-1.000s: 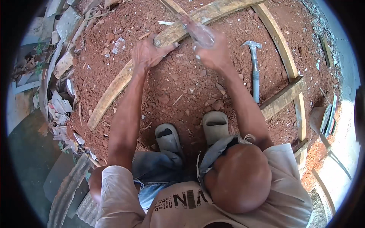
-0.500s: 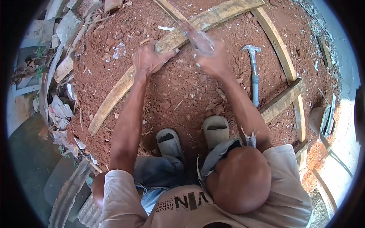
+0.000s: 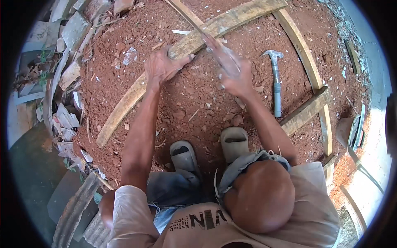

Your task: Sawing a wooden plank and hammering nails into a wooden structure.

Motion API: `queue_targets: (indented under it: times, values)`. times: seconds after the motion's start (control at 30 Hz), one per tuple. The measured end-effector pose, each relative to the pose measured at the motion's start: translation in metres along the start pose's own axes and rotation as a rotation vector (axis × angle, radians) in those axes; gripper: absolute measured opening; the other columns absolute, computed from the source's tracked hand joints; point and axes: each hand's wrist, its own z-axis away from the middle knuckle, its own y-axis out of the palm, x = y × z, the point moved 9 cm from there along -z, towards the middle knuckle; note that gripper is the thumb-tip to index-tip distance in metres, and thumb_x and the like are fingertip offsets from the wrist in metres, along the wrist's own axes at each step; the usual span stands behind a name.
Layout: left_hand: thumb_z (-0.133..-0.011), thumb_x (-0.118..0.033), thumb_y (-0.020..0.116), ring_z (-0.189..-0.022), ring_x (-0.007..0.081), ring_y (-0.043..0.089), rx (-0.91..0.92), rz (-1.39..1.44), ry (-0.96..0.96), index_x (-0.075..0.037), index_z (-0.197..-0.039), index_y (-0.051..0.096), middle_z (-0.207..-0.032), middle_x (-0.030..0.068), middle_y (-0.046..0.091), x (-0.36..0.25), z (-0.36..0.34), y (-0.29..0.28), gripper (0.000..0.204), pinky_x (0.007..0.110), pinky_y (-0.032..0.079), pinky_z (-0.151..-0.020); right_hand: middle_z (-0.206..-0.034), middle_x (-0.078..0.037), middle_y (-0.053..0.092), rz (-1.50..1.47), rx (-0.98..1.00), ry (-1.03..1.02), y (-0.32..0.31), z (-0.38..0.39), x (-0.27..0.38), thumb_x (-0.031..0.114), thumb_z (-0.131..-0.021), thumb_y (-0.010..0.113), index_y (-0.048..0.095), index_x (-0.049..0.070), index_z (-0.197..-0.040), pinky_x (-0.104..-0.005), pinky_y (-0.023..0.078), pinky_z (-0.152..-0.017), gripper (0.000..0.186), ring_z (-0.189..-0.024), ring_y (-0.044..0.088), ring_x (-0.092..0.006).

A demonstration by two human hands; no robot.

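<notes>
My left hand [image 3: 160,66] is wrapped round the near-left end of a wooden board [image 3: 237,18], thumb on the near side and fingers on the far side. Another wooden length [image 3: 120,110] runs down to the left from under that hand. In my right hand [image 3: 239,79] is a handsaw [image 3: 223,60], smeared by motion, its blade reaching up to the board's near edge. A narrow tan strip [image 3: 185,13] beyond the board lies in line with the saw. A claw hammer [image 3: 276,82] with a grey handle rests on the soil to the right of my right hand.
Reddish soil with loose stones [image 3: 194,103] covers the ground. On the right, a long board [image 3: 304,51] is crossed by a shorter piece of wood [image 3: 308,108]. Broken rubble [image 3: 68,74] lines the left side. My sandalled feet [image 3: 185,156] are below my hands.
My right hand has drawn the saw back toward me and slightly right, away from the board. My left hand keeps its hold in the same place.
</notes>
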Motion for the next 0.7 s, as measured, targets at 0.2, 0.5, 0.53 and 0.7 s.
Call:
queue_targets:
  times: [0.2, 0.5, 0.53, 0.7]
  values:
    - [-0.060, -0.099, 0.067, -0.071, 0.0233, 0.071, 0.008, -0.008, -0.003, -0.008, -0.131, 0.072, -0.070, 0.0117, 0.070, 0.005, 0.008, 0.001, 0.116, 0.041, 0.054, -0.063, -0.134, -0.021, 0.071, 0.005, 0.042, -0.164, -0.046, 0.082, 0.046, 0.002, -0.076, 0.057, 0.060, -0.007, -0.142, -0.0315, 0.055, -0.092, 0.067, -0.103, 0.068, -0.0181]
    - [-0.062, -0.095, 0.068, -0.082, 0.0327, 0.075, 0.058, -0.035, -0.041, -0.006, -0.131, 0.071, -0.082, 0.0182, 0.075, 0.001, 0.001, 0.007, 0.113, 0.049, 0.059, -0.072, -0.089, -0.013, 0.073, 0.017, 0.051, 0.011, -0.052, 0.061, -0.011, 0.006, -0.073, 0.065, 0.069, -0.002, -0.132, -0.0304, 0.053, -0.074, 0.059, -0.076, 0.066, -0.0173]
    - [-0.064, -0.090, 0.071, -0.095, 0.0380, 0.077, 0.067, -0.089, -0.099, -0.005, -0.131, 0.072, -0.098, 0.0239, 0.078, -0.003, 0.005, 0.004, 0.109, 0.050, 0.059, -0.082, -0.101, -0.014, 0.077, -0.109, 0.022, -0.043, -0.048, 0.048, -0.011, 0.006, -0.073, 0.065, 0.069, 0.002, -0.135, -0.0321, 0.056, -0.076, 0.063, -0.077, 0.068, -0.0176]
    - [-0.067, -0.083, 0.075, -0.109, 0.0402, 0.074, 0.111, 0.063, -0.075, -0.004, -0.137, 0.069, -0.115, 0.0273, 0.076, -0.032, 0.014, 0.000, 0.105, 0.049, 0.055, -0.099, -0.107, -0.024, 0.075, 0.238, 0.178, 0.058, -0.019, 0.048, -0.020, 0.009, -0.079, 0.063, 0.060, 0.002, -0.146, -0.0362, 0.060, -0.081, 0.067, -0.083, 0.074, -0.0272]
